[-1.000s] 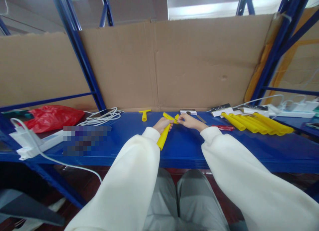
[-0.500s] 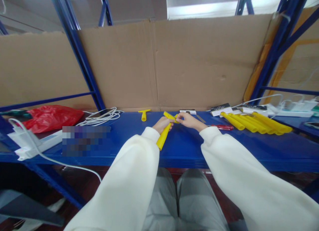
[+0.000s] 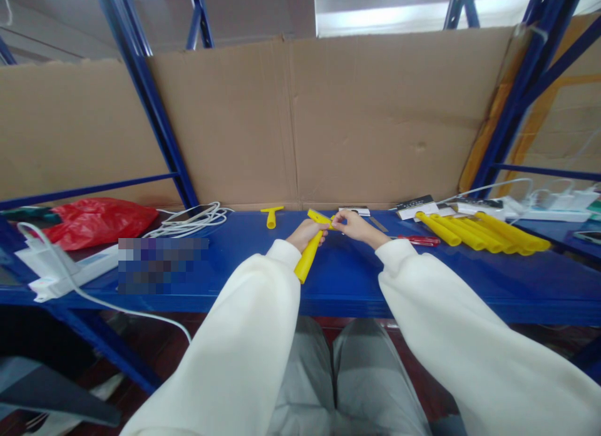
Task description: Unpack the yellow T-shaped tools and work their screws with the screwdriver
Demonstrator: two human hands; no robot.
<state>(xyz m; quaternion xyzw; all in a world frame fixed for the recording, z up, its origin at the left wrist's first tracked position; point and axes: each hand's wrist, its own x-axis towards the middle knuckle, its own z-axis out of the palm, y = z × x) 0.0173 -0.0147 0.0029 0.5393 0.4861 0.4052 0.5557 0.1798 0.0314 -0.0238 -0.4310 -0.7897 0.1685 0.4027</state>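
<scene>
My left hand (image 3: 304, 235) is closed round the handle of a yellow T-shaped scraper (image 3: 307, 260), holding it tilted over the blue table with its crosspiece toward the back. At the right end of that crosspiece, the fingertips of my right hand (image 3: 347, 224) are pinched together. Anything small between them is hidden. A second yellow T-shaped scraper (image 3: 271, 217) stands apart at the back, left of my hands. Just behind my right hand lie a thin grey strip (image 3: 378, 224) and a black-and-white packet (image 3: 354, 211). A red screwdriver (image 3: 417, 240) rests beside my right wrist.
Several yellow tubular handles (image 3: 483, 232) lie in a row on the right, near white-and-black boxes (image 3: 416, 207). On the left are a red plastic bag (image 3: 103, 222), coiled white cable (image 3: 201, 220) and a power strip (image 3: 96, 267). Cardboard (image 3: 225, 123) walls off the back.
Hardly anything differs. My right fingertips have shifted slightly at the crosspiece; my left hand keeps the scraper in the same place.
</scene>
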